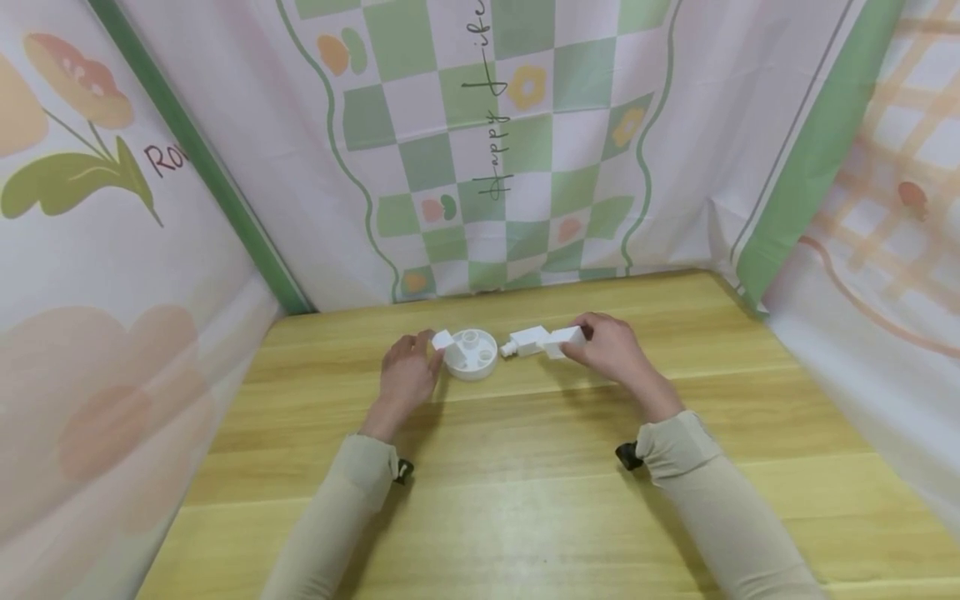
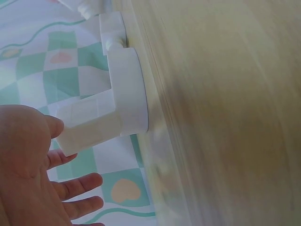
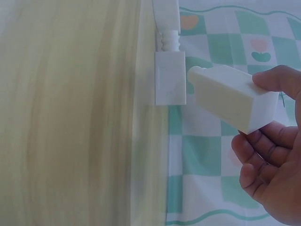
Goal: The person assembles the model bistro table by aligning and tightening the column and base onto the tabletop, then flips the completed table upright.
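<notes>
Thumb and fingertips of my left hand [image 1: 407,367] pinch the outer end of a white block [image 2: 89,122]. Its other end meets a round white base [image 1: 472,371] with raised round sockets; how deep it sits is hidden. My right hand [image 1: 611,350] holds a second white block [image 3: 230,96] between thumb and fingers, lifted off the table, with a short round stub pointing left. Between the hands, a third white block [image 1: 529,339] lies on the table. Its ribbed, screw-like end [image 3: 170,41] points toward the round base, close beside it.
The wooden table [image 1: 517,483] stretches toward me in front of both hands. Behind its far edge hangs a green-and-white checkered curtain [image 1: 427,158]. Patterned curtains also stand at the left and right. Dark devices [image 1: 628,455] sit at both wrists.
</notes>
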Demonstrator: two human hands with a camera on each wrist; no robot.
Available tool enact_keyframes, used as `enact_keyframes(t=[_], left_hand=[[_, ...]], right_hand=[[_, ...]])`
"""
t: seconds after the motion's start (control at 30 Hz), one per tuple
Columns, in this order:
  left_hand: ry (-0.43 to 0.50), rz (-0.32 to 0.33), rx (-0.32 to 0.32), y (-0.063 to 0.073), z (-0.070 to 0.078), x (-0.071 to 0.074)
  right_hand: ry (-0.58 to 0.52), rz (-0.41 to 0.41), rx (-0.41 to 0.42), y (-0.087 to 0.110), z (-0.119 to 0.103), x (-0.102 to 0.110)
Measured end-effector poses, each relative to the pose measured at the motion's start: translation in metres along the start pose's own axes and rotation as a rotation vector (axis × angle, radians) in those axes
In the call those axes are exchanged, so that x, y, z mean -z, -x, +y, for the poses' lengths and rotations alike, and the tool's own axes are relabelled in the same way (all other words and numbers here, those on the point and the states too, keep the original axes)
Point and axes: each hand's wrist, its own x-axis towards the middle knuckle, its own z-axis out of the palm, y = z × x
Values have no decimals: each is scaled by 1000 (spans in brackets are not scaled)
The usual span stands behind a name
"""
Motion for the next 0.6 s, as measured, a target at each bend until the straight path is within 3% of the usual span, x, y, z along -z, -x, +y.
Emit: enact_keyframes(t=[0.6], left_hand=[[3,6,0,-1,-1,-3]], right_hand=[[-27,5,46,-14,-23,-9]])
